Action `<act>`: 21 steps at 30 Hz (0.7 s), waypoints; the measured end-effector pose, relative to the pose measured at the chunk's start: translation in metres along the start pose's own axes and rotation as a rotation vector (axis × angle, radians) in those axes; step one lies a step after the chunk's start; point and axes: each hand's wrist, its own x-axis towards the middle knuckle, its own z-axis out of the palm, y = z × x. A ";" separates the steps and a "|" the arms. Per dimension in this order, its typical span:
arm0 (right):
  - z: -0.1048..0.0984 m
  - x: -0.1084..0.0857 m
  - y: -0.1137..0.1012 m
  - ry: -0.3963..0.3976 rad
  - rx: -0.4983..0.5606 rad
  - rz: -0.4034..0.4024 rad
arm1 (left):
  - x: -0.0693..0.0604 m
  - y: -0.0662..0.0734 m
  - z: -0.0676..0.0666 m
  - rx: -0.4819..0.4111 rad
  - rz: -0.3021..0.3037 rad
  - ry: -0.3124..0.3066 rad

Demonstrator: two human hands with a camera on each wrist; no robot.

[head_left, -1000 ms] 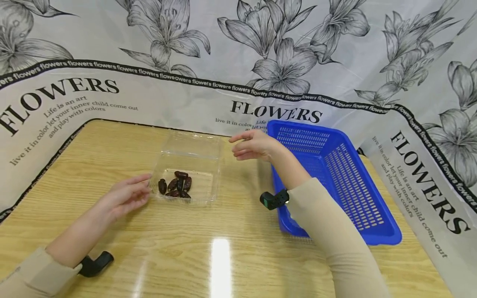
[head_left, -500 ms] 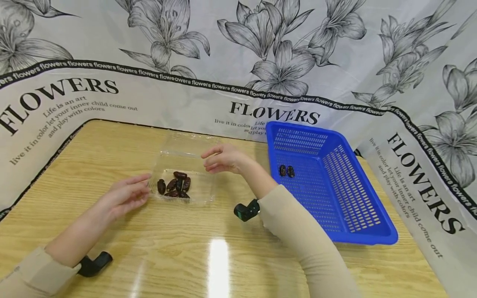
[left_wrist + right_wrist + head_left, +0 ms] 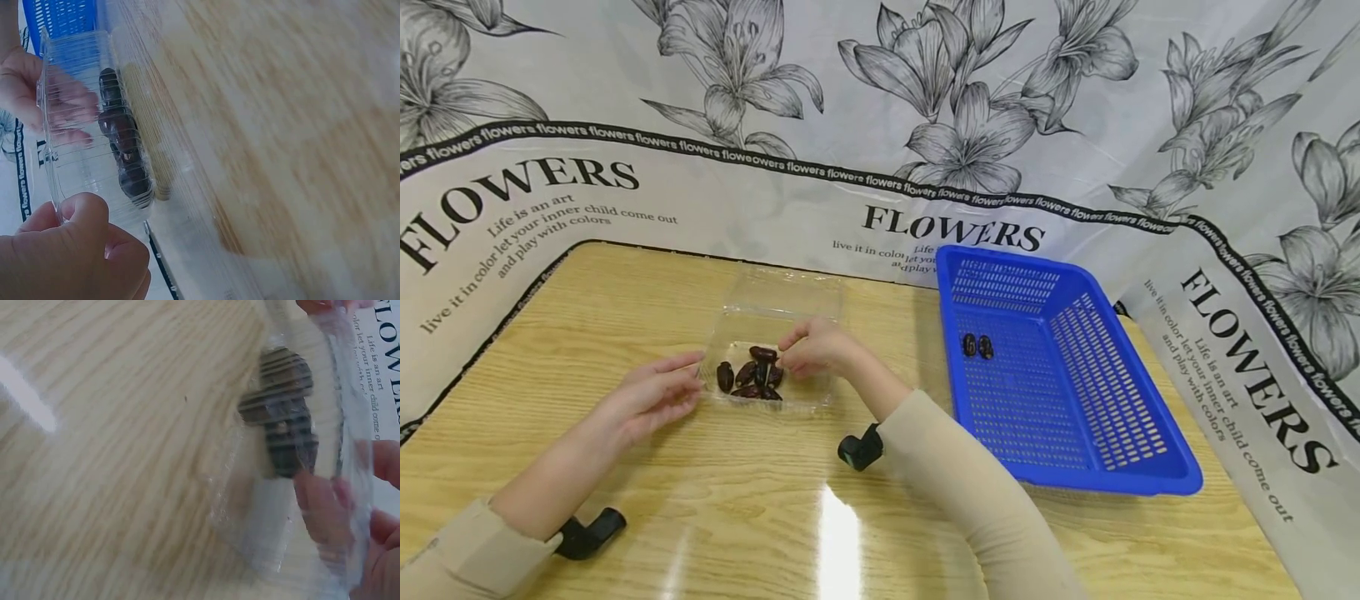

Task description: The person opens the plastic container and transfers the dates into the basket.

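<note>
A clear plastic container stands on the table with its lid folded back. Several dark brown dates lie in its left half. My left hand is at the left side; in the left wrist view, its thumb and finger pinch the container's rim. From the right, my right hand reaches into the container, fingertips at the rightmost date. In the left wrist view its fingers are spread apart beside the dates. The right wrist view shows a fingertip against a date through the plastic.
A blue plastic basket sits to the right of the container, with two dates near its left wall. The wooden table runs back to a white sheet printed with flowers and lettering.
My right hand has moved left and down from beside the basket into the container, uncovering the two dates in the basket. My left hand has stayed at the container's left side.
</note>
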 end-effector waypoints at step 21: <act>0.031 0.007 0.010 0.221 -0.288 0.008 | 0.000 0.000 -0.001 0.000 0.002 -0.003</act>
